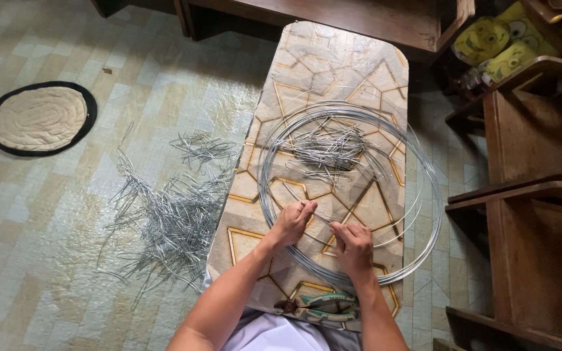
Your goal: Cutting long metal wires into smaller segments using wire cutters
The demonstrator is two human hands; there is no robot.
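Both hands over near end of bench (333, 58). Left hand (292, 223) pinched shut on wire strand; right hand (352, 246) closed on same wire, just beside. Hands near together, not touching.

To bend well, likely: grip close, keep short span between hands, brace against bench.

Wire coil (424, 195): thin, silver, springy loose loops flat on bench. Cut wire pieces (326, 149) piled inside coil. More scraps (170, 221) on floor. Green-handled pliers (323, 307) at near edge.

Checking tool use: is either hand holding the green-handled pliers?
No: the green-handled pliers lie on the patterned board near the person, while both hands grip the coiled silver wire above them.
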